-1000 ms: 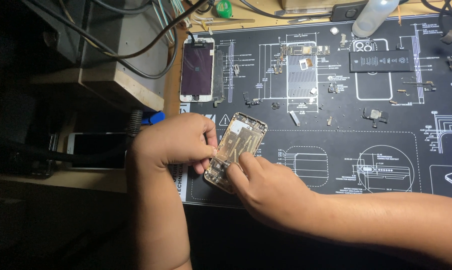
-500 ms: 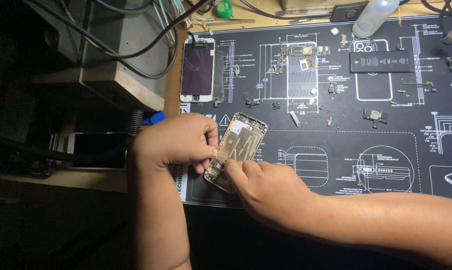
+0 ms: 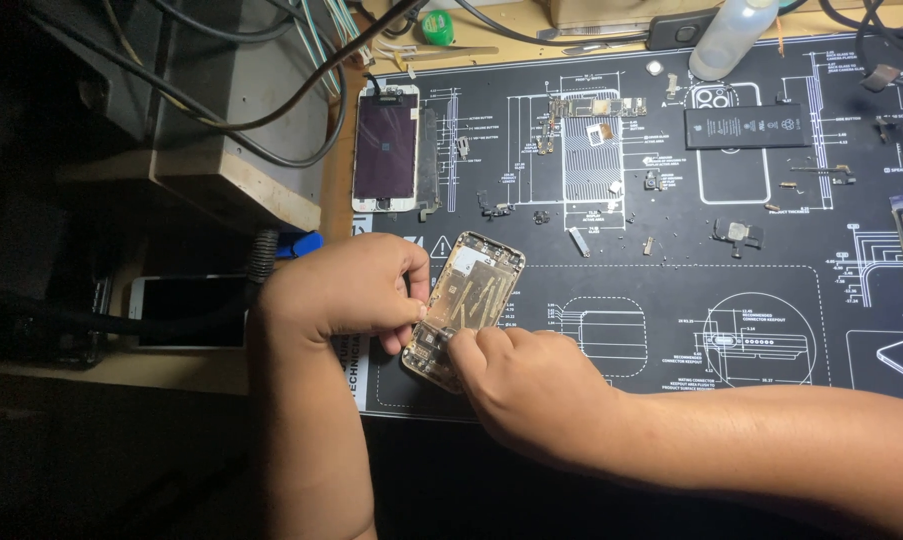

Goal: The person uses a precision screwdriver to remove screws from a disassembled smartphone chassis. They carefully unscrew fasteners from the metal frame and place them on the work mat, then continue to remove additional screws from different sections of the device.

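A gold phone housing (image 3: 474, 292), opened and stripped, lies tilted on the black repair mat (image 3: 671, 330). My left hand (image 3: 346, 292) grips its left edge between thumb and fingers. My right hand (image 3: 531, 385) presses its fingertips onto the housing's lower end; whatever sits under those fingertips is hidden. A detached white-framed phone screen (image 3: 386, 148) lies face up at the mat's upper left. A black battery (image 3: 746, 126) rests at the upper right, with several small loose parts and screws (image 3: 736, 233) scattered between them.
A clear plastic bottle (image 3: 729, 35) lies at the mat's top edge. Thick cables (image 3: 271, 110) run over a grey box (image 3: 221, 150) at left. A white phone (image 3: 186, 310) lies on the wooden bench left of my arm, beside a blue tool (image 3: 299, 243).
My right hand's fingers have shifted slightly on the housing's lower end. The housing and left hand stay put.
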